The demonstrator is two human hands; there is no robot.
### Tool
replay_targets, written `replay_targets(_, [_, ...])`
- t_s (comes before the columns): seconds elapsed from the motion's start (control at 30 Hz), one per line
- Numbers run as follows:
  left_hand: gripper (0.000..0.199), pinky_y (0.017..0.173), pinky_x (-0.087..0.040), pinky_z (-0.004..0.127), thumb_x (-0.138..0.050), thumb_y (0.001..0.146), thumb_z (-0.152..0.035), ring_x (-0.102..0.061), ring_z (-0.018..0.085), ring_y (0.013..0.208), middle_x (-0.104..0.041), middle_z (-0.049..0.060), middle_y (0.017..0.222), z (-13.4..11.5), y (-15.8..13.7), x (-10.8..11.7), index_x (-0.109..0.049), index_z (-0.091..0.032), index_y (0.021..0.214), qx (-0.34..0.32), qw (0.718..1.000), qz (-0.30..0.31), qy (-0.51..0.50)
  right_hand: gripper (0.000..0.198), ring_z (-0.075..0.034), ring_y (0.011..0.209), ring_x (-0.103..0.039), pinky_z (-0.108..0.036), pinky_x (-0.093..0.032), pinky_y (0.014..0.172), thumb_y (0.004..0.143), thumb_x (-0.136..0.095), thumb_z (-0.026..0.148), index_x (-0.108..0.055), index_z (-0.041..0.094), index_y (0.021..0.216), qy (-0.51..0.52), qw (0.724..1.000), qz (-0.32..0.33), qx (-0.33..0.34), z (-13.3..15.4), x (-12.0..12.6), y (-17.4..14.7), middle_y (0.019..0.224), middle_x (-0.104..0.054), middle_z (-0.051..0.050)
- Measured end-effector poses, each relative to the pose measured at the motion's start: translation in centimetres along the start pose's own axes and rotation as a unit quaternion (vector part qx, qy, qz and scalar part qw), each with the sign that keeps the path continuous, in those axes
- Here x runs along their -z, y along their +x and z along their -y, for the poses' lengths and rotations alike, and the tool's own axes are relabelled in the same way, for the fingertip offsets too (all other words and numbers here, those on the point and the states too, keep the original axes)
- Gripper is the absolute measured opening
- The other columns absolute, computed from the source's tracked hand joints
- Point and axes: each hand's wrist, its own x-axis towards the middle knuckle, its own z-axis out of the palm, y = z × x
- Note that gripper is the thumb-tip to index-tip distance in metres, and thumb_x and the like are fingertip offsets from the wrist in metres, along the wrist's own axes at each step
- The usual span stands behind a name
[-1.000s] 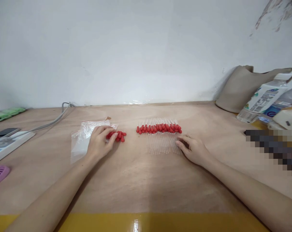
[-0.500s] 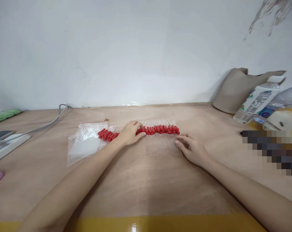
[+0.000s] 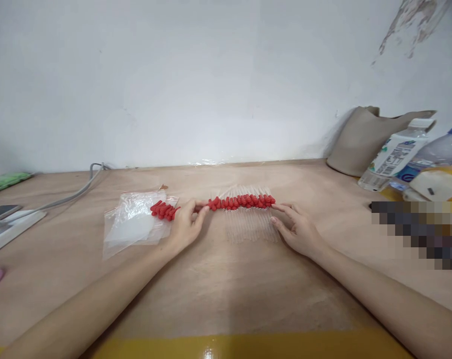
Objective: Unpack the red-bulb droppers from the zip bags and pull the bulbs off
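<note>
Several thin clear droppers (image 3: 250,224) with red rubber bulbs (image 3: 244,201) lie side by side on the table. Their bulbs form a row across the middle, and tubes stick out on both its near and far sides. At the left end, the thumb and forefinger of my left hand (image 3: 187,227) come together at a red bulb (image 3: 213,203). My right hand (image 3: 296,228) rests at the other end, fingers apart, its forefinger touching the last bulb. More red bulbs (image 3: 162,210) lie left of my left hand, partly covered by it.
Clear plastic bags (image 3: 130,224) lie under the left group of bulbs. A grey cable (image 3: 82,189) runs to a white power strip (image 3: 14,232) at far left. Bottles (image 3: 396,152) and a grey-brown container (image 3: 355,137) stand at right, by the wall. A pixelated patch covers the right edge.
My left hand has drawn back leftward, uncovering the left end of the bulb row, where the bulbs sit less evenly. My right hand stays at the right end. The view has shifted slightly.
</note>
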Motion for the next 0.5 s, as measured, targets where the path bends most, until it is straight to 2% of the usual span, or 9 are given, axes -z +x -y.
replay_targets(0.1, [0.015, 0.068, -0.049, 0.027, -0.049, 0.084, -0.030, -0.061, 0.016, 0.080, -0.064, 0.005, 0.087, -0.1, -3.0, 1.1, -0.056, -0.017, 0.088, 0.002, 0.998, 0.042, -0.052, 0.047, -0.023, 0.106, -0.051, -0.040, -0.046, 0.088, 0.081, -0.053, 0.031, -0.043, 0.018, 0.124, 0.009, 0.999, -0.013, 0.052, 1.3, 0.2, 0.0, 0.116, -0.053, -0.013])
replay_targets(0.2, [0.012, 0.072, -0.049, 0.028, -0.050, 0.083, -0.026, -0.061, 0.016, 0.086, -0.064, 0.005, 0.093, -0.6, -4.7, 1.8, -0.057, -0.018, 0.087, -0.040, 0.995, 0.075, -0.044, 0.053, -0.023, 0.115, -0.045, -0.041, -0.040, 0.095, 0.079, -0.055, 0.031, -0.039, 0.016, 0.128, 0.007, 0.992, 0.021, 0.124, 3.1, 0.0, -0.1, 0.123, -0.048, -0.014])
replay_targets(0.33, [0.008, 0.072, -0.049, 0.025, -0.049, 0.084, -0.019, -0.061, 0.014, 0.085, -0.064, 0.005, 0.093, -1.4, -4.9, 2.1, -0.057, -0.018, 0.086, -0.113, 0.987, 0.108, -0.037, 0.043, -0.024, 0.116, -0.044, -0.043, -0.038, 0.096, 0.081, -0.054, 0.032, -0.049, 0.015, 0.120, -0.003, 0.976, 0.070, 0.206, 4.9, -1.1, 0.4, 0.121, -0.052, -0.013])
replay_targets(0.5, [0.008, 0.075, -0.049, 0.025, -0.049, 0.083, -0.016, -0.060, 0.014, 0.089, -0.063, 0.006, 0.094, -1.5, -4.7, 2.0, -0.057, -0.017, 0.086, -0.142, 0.982, 0.113, -0.051, 0.022, -0.022, 0.107, -0.051, -0.046, -0.035, 0.096, 0.083, -0.051, 0.030, -0.061, 0.019, 0.100, -0.014, 0.965, 0.091, 0.247, 5.6, -2.9, 1.1, 0.102, -0.064, -0.007])
